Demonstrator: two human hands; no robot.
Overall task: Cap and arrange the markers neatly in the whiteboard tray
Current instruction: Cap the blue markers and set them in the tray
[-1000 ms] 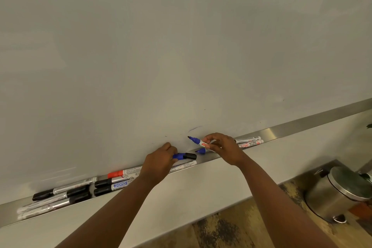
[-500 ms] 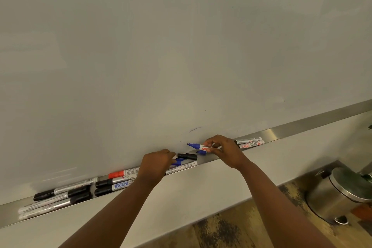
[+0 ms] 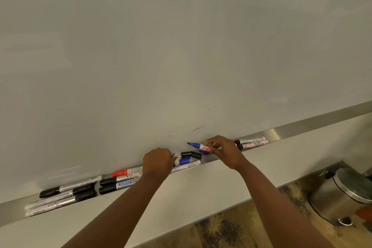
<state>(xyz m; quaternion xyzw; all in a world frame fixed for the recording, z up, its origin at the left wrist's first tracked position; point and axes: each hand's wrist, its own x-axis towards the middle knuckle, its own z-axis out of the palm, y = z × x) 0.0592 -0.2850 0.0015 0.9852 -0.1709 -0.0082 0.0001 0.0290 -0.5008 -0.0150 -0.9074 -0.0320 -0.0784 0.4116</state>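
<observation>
Since prev frame: left hand [image 3: 158, 160] slid lower-left along tray [image 3: 291, 130], now fisted beside black cap [image 3: 191, 154], contents unclear. Right hand [image 3: 224, 152] center frame, pinching uncapped blue marker [image 3: 198, 145], tip pointing left, just above tray.

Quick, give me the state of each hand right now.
Left hand: closed over something white in the tray; what it is cannot be told.
Right hand: fingers closed on the uncapped blue marker.
</observation>
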